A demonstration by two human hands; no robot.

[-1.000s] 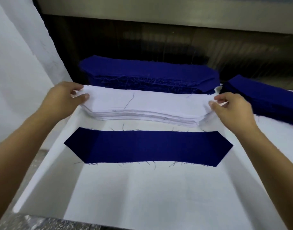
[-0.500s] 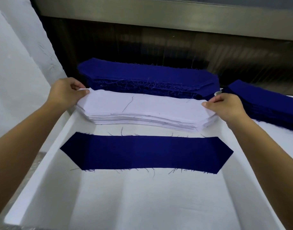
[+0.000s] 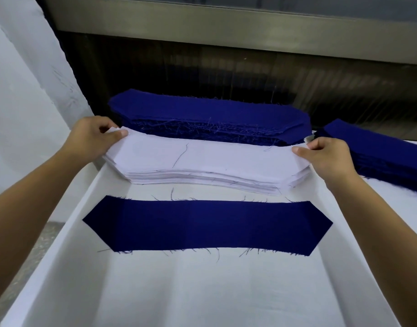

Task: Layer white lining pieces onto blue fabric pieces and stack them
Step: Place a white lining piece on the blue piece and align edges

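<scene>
A single blue fabric piece point(image 3: 207, 226) with pointed ends lies flat on the white table cover. Just behind it sits a thick stack of white lining pieces point(image 3: 202, 161). My left hand point(image 3: 91, 136) pinches the stack's top sheet at its left end, thumb on top. At the right end my right hand point(image 3: 325, 156) pinches the same top sheet. A tall stack of blue pieces point(image 3: 209, 116) lies behind the white stack. Off to the right is a second blue stack point(image 3: 379, 147).
The white cloth-covered table point(image 3: 202, 291) stretches toward me, and its left edge point(image 3: 49, 256) drops to a grey floor. A dark machine front with a metal rail point(image 3: 226, 24) rises behind the stacks. White fabric hangs at the left point(image 3: 25, 102).
Both hands shifted slightly outward to the ends of the white stack and took the top sheet between thumb and fingers. The blue piece has not moved.
</scene>
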